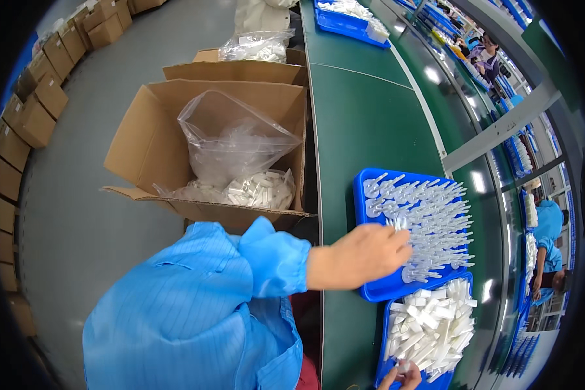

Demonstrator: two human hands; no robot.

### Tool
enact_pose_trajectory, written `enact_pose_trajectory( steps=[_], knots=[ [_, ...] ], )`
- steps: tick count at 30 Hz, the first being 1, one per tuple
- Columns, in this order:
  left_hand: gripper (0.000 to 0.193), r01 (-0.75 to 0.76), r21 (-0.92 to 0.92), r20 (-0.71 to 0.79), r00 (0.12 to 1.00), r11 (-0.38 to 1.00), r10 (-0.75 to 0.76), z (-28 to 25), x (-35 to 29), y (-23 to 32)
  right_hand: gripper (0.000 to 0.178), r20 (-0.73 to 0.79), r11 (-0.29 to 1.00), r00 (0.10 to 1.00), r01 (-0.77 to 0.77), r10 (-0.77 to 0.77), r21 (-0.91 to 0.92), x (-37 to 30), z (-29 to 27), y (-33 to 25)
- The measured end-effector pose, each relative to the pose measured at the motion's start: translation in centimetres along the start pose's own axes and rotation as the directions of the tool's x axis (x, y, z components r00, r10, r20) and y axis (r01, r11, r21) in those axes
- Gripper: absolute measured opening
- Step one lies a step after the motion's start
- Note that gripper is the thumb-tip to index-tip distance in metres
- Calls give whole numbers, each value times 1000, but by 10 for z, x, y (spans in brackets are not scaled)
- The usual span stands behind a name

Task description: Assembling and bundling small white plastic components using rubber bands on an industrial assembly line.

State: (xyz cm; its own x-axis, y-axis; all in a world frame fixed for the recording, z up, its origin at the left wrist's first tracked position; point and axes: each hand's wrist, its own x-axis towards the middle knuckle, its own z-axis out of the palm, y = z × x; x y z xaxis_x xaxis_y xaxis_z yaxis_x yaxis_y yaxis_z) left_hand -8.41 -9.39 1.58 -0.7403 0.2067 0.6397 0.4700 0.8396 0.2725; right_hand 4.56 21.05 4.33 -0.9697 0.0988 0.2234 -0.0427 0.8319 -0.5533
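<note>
My left hand (369,255) reaches over a blue tray (372,291) holding several rows of clear plastic pieces with thin upright stems (435,224). Its fingers are curled together at the tray's near side, next to a whitish piece (397,223); what they grip is hidden. Down at the lower edge, my right hand (402,376) is partly in view, its fingertips pinched on a small white piece (404,366). That hand is at the near corner of a second blue tray (385,335), heaped with loose white plastic pieces (432,322).
Both trays lie on a green worktable (370,123) beside a conveyor line (481,273). An open cardboard box (140,140) to the left contains clear bags of white pieces. Another blue tray (344,25) sits farther up the table. Stacked cartons (36,117) line the far left; co-workers (549,227) are across the line.
</note>
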Motion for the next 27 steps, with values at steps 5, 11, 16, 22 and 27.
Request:
enact_pose_trajectory(
  steps=[5,11,16,22,27],
  knots=[
    [22,-133,-504,-306,951,853,-33,-1,-25,31,52,-135,984,985,-82,103,158,-13,-4,11],
    [18,-105,-859,-72,994,501,85,15,-30,88,57,-292,912,947,-2,133,410,-10,5,-35],
    [22,-34,-884,85,969,467,231,10,-42,88,44,-111,480,831,-200,545,854,-7,19,-29],
    [16,289,-930,366,794,229,486,5,-43,113,44,120,218,790,-307,601,927,-18,10,-11],
    [21,316,-915,402,773,251,492,7,-41,127,45,65,287,779,-306,624,908,-36,5,-9]
  ],
)
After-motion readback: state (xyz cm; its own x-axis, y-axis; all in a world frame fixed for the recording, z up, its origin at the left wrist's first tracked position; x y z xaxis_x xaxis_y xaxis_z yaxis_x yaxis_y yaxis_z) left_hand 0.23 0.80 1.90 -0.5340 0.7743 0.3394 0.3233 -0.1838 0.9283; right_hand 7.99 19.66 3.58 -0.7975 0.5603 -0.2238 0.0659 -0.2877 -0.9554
